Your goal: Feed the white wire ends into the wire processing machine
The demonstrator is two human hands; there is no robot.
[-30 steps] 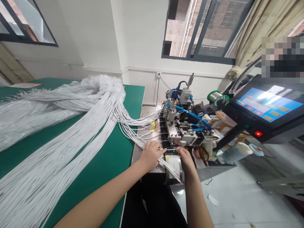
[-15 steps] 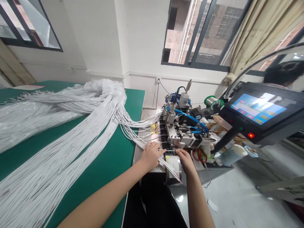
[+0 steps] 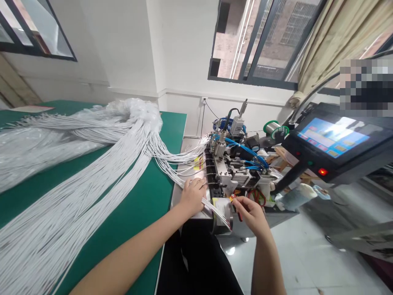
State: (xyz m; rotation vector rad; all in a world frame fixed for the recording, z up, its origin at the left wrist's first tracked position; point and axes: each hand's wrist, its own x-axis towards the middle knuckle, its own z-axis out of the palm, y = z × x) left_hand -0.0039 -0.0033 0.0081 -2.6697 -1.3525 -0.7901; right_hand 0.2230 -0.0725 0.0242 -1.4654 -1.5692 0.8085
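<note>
My left hand [image 3: 193, 197] is closed over a small bunch of white wires [image 3: 218, 213], just left of the wire-processing machine [image 3: 221, 167]. The wires' free ends stick out past the fingers towards the lower right, over a round metal part with a label [image 3: 215, 225]. My right hand [image 3: 252, 214] is at the machine's near end, with thumb and forefinger pinched on a small red and yellow tool [image 3: 240, 216]. Its exact kind cannot be made out, as the fingers cover part of it. Several single wires lie across the machine's black row of slots [image 3: 210, 166].
A large spread of white wires [image 3: 101, 184] covers much of the green table [image 3: 138, 217]. A lit control screen [image 3: 334, 137] overhangs at right, below a wire spool [image 3: 273, 129]. Red-handled scissors [image 3: 260, 194] and a blue-white roll [image 3: 296, 200] are beyond my right hand. A person is at far right.
My right hand has let go of a wire end at the machine, shifted slightly right and now pinches the red and yellow tool. The left hand has stayed on the wires, fingers drawn in.
</note>
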